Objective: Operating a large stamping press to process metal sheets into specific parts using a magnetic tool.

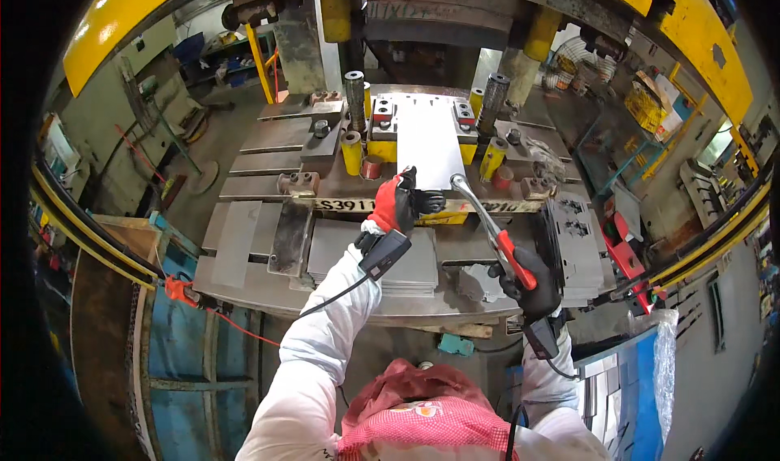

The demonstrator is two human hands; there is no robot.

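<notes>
A bright white, flat rectangular sheet [429, 140] lies on the yellow-and-steel die [383, 150], ahead of both hands. The red-and-black-gloved left hand [398, 203] is at its near edge; whether it grips is unclear. The black-gloved right hand [532, 286] grasps a red-handled metal rod tool [487, 221], its round end at the sheet's near right corner. Lower right, a blue-walled container [646, 372] holds pale flat pieces [601, 392].

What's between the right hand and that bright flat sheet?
In the head view, a red-handled metal tool, its round end at the sheet.
</notes>
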